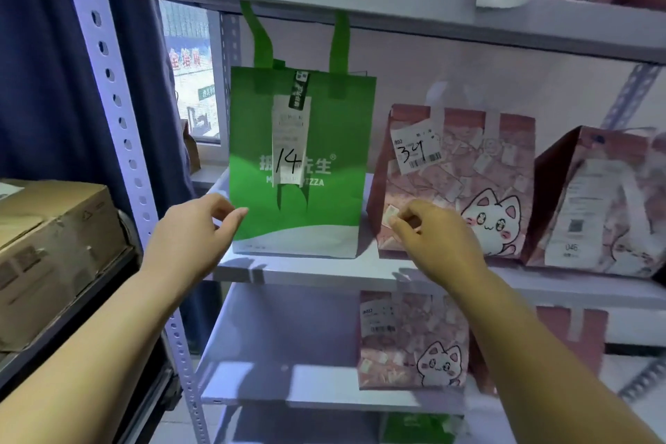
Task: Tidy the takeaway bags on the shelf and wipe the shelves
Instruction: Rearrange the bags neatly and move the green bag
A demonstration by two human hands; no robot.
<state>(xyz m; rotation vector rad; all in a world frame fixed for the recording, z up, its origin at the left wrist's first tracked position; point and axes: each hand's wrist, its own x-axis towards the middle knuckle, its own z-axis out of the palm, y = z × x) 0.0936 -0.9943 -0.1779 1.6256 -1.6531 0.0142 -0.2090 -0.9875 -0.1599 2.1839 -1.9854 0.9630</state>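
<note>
Green bag (299, 169), marked 14, stands upright centre frame on the middle shelf (306, 272). Pink cat bag (465, 184) sits just to its right. Left hand (187, 238): thumb and forefinger at green bag's lower-left edge, possibly pinching, can't tell. Right hand (439, 241): fingers loosely curled, gripping nothing, in front of pink cat bag's lower-left corner.

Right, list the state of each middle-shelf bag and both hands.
Green pizza bag: upright, handles up, slip marked 14.
Pink cat bag: upright, label facing out.
Pink bag at right: turned corner-on, receipt showing.
Left hand: at green pizza bag's left edge, grip unclear.
Right hand: fingers curled against pink cat bag.
</note>
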